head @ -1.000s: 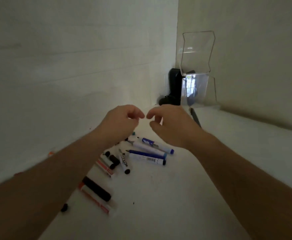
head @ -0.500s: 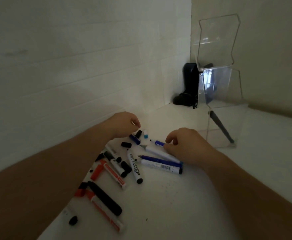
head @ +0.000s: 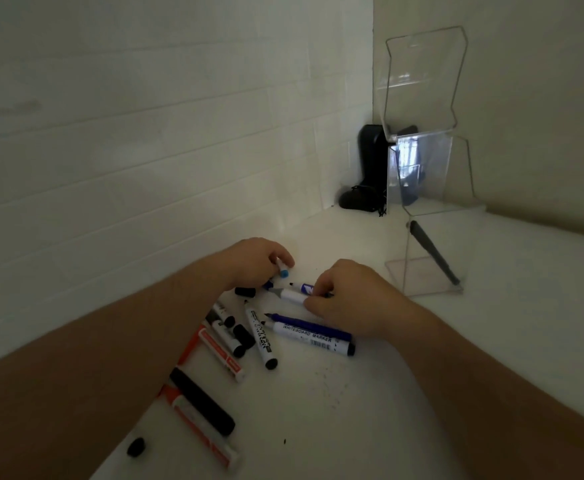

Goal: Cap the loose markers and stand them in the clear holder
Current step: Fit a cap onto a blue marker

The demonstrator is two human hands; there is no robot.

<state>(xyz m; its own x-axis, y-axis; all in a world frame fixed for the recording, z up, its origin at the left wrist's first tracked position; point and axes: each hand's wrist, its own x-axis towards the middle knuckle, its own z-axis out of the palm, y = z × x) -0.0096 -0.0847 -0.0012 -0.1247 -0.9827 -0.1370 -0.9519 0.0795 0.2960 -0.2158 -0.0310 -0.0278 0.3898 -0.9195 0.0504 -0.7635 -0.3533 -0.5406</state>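
One dark marker point(head: 434, 252) is leaning inside the clear holder point(head: 425, 188) at two o'clock. The rest are lying loose at seven o'clock, several uncapped. The right hand point(head: 349, 299) is pinching a white marker point(head: 292, 294); the left hand point(head: 252, 261) is curling round a light-blue cap point(head: 284, 273).

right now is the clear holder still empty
No, one dark marker already leans inside the clear holder.
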